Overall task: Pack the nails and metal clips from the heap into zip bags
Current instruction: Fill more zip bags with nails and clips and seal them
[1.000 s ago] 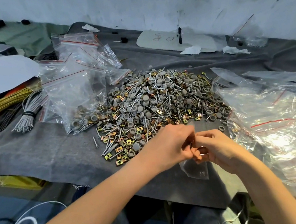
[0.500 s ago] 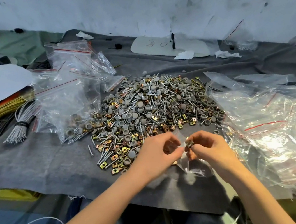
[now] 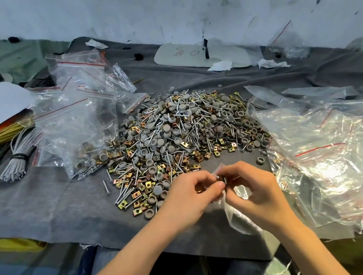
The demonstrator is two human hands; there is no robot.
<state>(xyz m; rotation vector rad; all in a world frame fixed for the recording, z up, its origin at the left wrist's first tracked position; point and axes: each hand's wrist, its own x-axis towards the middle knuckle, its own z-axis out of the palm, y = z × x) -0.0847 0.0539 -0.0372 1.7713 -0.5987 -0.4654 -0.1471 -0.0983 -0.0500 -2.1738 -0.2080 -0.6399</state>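
Grey cloth (image 3: 46,201) carries the heap (image 3: 186,132). Just in front of it, the left hand (image 3: 190,196) and right hand (image 3: 254,187) each pinch the mouth of a small zip bag (image 3: 235,218) hanging between them. Pulling the lips well apart should let pieces drop in cleanly.

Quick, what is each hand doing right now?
Left hand: pinching the small zip bag at its mouth.
Right hand: gripping the same bag.
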